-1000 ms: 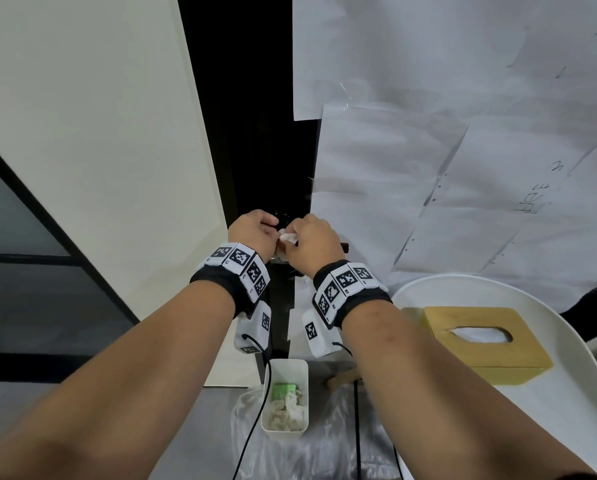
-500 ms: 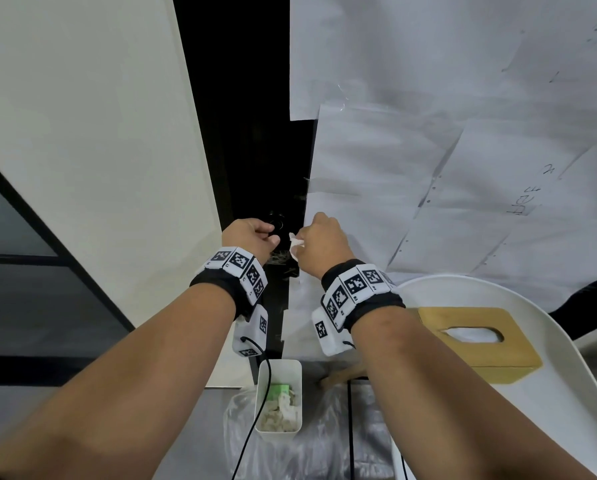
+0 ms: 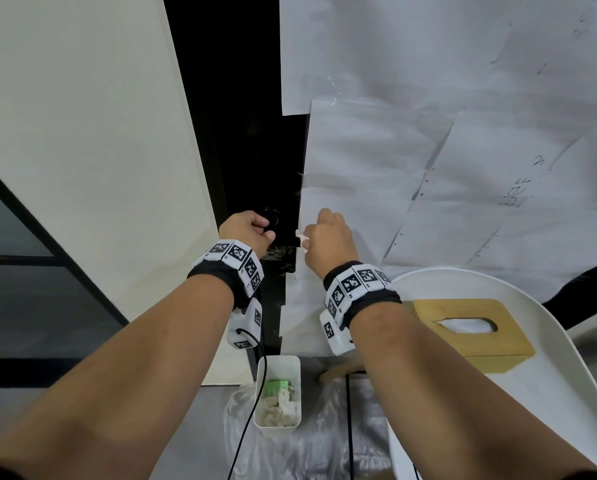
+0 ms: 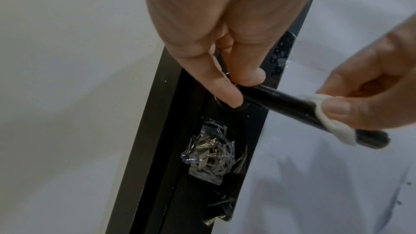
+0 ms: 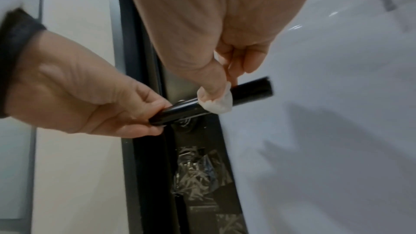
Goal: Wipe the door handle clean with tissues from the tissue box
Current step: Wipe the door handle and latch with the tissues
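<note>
A black bar-shaped door handle [image 4: 283, 102] [image 5: 249, 90] sticks out from a black door frame. My left hand [image 3: 245, 230] [image 4: 236, 86] [image 5: 135, 111] pinches the handle's inner end near the pivot. My right hand [image 3: 324, 233] [image 5: 216, 84] [image 4: 351, 106] wraps a small white tissue [image 4: 326, 120] [image 5: 216, 102] [image 3: 301, 237] around the handle and pinches it there. In the head view both hands hide the handle. A wooden tissue box [image 3: 470, 327] with a tissue in its slot sits at the lower right.
The tissue box stands on a white rounded table [image 3: 549, 393]. A white bin [image 3: 278, 389] with used tissues stands on the floor below my hands, on clear plastic [image 3: 324, 438]. White paper sheets [image 3: 428, 150] cover the door right of the frame. Crumpled tape [image 4: 209, 152] sticks below the handle.
My right hand has slid the tissue to the right along the handle, away from my left hand. The left hand stays on the inner end.
</note>
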The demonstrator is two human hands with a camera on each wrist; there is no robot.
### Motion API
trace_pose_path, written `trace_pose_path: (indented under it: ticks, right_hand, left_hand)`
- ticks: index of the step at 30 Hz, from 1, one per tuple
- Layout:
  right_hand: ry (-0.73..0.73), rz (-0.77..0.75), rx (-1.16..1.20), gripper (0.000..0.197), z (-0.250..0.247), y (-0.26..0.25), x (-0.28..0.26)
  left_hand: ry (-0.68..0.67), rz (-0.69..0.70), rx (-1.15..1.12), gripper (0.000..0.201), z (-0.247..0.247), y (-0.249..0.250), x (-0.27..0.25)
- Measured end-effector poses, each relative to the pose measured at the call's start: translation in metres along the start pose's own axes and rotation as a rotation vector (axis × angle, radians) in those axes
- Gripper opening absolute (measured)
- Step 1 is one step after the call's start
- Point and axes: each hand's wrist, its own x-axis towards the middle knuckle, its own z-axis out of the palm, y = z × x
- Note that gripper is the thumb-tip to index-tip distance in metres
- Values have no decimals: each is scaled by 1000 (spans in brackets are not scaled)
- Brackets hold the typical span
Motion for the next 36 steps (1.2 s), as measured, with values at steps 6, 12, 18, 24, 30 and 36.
trace_pose_path:
  ticks: [6,12,18,24,30,36]
  right_hand:
    - [19,89,-28,16,-6,19,-7]
    - [-9,6,-13,9,-4,-6,-6]
    - [-7,-52,23,12,0,-18,-3]
    - [-53,111,-24,24,-8,17,0]
    - [-132,116,-24,22,-11,11,7]
    - [-171,17,-29,24,0,-19,17]
  left_hand:
    - [13,12,33,14,0,3,-1]
    - [59,36,121,17,0,7,-3]
    - [59,18,131,15,-1,10,-2]
    - [21,12,120,15,-2,8,-2]
    - [18,10,104,15,-2,10,-3]
    - [54,25,159,14,1,11,-3]
